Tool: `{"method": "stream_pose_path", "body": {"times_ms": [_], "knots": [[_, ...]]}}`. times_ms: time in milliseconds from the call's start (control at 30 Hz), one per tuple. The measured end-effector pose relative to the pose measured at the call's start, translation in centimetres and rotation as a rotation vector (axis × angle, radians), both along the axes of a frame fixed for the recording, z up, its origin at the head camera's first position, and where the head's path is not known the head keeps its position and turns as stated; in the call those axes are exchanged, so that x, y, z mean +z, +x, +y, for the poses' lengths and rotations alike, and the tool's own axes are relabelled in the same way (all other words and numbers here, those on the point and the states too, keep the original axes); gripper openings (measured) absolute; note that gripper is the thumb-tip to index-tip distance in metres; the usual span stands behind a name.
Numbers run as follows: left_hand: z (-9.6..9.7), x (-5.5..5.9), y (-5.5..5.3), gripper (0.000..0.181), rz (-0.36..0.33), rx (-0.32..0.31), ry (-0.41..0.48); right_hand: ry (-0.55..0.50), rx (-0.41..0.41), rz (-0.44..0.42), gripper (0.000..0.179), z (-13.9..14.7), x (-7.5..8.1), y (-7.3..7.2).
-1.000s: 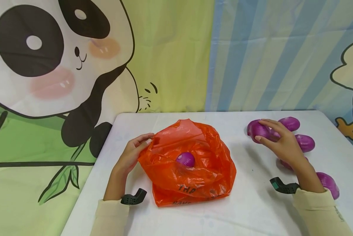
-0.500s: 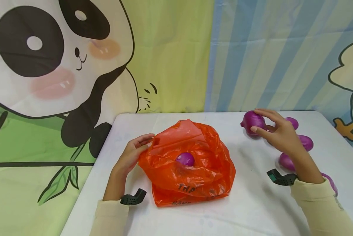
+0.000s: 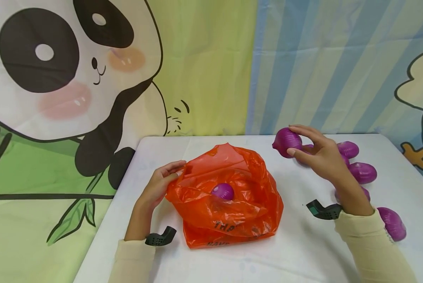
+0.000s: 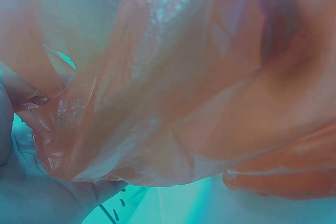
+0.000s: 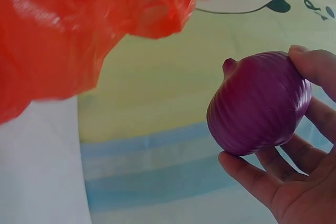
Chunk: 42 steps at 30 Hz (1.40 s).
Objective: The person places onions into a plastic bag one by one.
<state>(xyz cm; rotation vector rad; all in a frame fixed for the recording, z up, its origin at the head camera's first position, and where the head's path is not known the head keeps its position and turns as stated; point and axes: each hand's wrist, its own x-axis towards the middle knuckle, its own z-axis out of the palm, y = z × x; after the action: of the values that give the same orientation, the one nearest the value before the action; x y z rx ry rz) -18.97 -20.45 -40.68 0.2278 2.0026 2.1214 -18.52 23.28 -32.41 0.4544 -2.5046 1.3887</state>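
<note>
In the head view a red plastic bag [image 3: 232,218] with black lettering stands on the table, its mouth spread open. Inside it shows a shiny purple round thing [image 3: 223,191], partly covered by the film. My left hand [image 3: 156,184] holds the bag's left rim between thumb and fingers; in the left wrist view the film [image 4: 157,103] covers most of the picture. To the right of the bag, my right hand [image 3: 321,157] grips a red onion [image 3: 287,142] in the air. The right wrist view has this onion [image 5: 260,103] between thumb and fingertips, its pointed end outward.
On the white table's [image 3: 261,261] right side lie several glossy purple things, among them a rounded one [image 3: 362,173] behind the right wrist and a ribbed one [image 3: 392,224] near the sleeve. A printed panda curtain [image 3: 204,78] hangs behind the table.
My right hand has lifted the red onion from the group at the right and carried it left and up, closer to the bag. The left hand and the bag have stayed in place.
</note>
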Motion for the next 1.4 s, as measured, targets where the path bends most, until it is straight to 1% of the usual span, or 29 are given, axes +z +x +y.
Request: {"method": "stream_pose_path", "body": {"times_ms": [200, 333, 533, 700, 867, 1067, 1267, 1400], "knots": [[0.1, 0.0, -0.2, 0.038, -0.016, -0.001, 0.001, -0.128, 0.138, 0.107, 0.060, -1.6, 0.7, -0.4], [0.1, 0.0, -0.2, 0.038, -0.012, -0.003, -0.009, -0.168, 0.197, 0.170, 0.058, -2.9, 1.1, -0.6], [-0.2, -0.2, -0.2, 0.038, -0.023, -0.002, -0.009, -0.178, 0.261, 0.198, 0.058, -4.9, 1.7, -1.1], [-0.3, -0.1, 0.0, 0.039, -0.026, -0.004, -0.011, -0.133, 0.281, 0.223, 0.056, -6.3, 2.2, -1.9], [-0.4, 0.1, 0.0, 0.039, -0.026, -0.012, 0.007, -0.110, 0.312, 0.214, 0.054, -7.4, 2.7, -2.6], [-0.3, 0.1, -0.1, 0.039, -0.027, -0.022, 0.019, -0.105, 0.395, 0.197, 0.054, -8.8, 2.9, -3.1], [-0.2, 0.1, -0.1, 0.039, -0.026, -0.031, 0.012, -0.120, 0.486, 0.183, 0.055, -10.6, 2.6, -3.3], [-0.2, 0.1, -0.1, 0.038, -0.020, -0.042, 0.011, -0.118, 0.558, 0.132, 0.053, -12.1, 1.8, -3.2]]}}
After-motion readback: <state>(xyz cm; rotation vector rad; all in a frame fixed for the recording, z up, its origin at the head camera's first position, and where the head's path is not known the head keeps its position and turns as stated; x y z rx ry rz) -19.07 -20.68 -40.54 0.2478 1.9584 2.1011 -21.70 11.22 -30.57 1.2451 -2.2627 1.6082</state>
